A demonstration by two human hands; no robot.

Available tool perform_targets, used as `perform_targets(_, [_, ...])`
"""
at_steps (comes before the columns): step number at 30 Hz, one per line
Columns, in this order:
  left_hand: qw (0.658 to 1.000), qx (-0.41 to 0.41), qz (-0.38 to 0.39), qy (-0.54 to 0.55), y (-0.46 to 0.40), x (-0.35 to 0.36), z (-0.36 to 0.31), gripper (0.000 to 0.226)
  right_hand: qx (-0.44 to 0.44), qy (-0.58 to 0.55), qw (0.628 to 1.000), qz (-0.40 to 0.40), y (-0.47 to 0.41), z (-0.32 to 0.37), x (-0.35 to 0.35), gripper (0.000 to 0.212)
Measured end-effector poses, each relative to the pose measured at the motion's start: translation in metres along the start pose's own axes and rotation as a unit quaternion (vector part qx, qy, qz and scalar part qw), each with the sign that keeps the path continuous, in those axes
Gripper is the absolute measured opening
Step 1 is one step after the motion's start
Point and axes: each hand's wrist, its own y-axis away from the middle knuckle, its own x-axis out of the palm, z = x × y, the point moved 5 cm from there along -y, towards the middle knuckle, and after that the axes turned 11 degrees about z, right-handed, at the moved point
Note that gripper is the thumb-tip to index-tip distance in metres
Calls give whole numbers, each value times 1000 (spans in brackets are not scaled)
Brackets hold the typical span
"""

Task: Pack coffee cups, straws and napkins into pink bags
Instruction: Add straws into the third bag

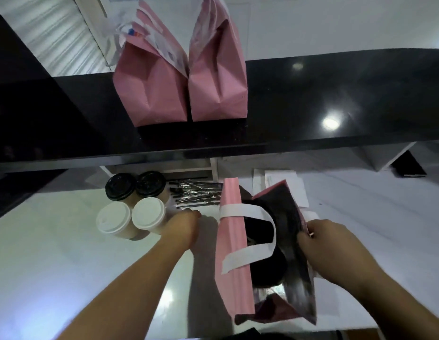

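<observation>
while two closed pink paper bags (181,77) stand side by side on the glossy black upper counter (336,99), an open pink paper bag with white strap handles (234,253) stands on the white lower worktop (42,266) with dark cup lids inside. the right hand (333,244) pinches its right rim. left of it stand four paper coffee cups (132,204), two black-lidded, two white-lidded. wrapped black straws (197,192) lie behind. the left hand (182,225) reaches between cups and bag, fingers curled; whether it holds anything, i cannot tell.
</observation>
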Motion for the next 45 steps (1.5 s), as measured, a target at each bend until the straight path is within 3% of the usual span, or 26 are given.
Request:
perform_targets(9, [994, 71, -37, -72, -58, -3, -7, 56, 79, -6, 997, -4, -1, 8, 4, 34])
perform_targets(16, [991, 82, -54, -91, -72, 0, -3, 50, 105, -20, 994, -3, 1, 12, 2, 34])
perform_targets(27, [993, 59, -50, -87, -77, -1, -3, 34, 92, -29, 995, 17, -7, 10, -6, 27])
perform_targets(33, [993, 62, -43, -96, -79, -3, -3, 43, 83, -32, 996, 23, -10, 12, -6, 26])
perform_targets(38, [989, 87, -27, -121, -81, -4, -5, 35, 83, -32, 996, 30, -11, 13, -6, 26])
perform_targets(45, [981, 121, -81, -125, -78, -9, -7, 35, 83, -29, 996, 23, -13, 15, -4, 30])
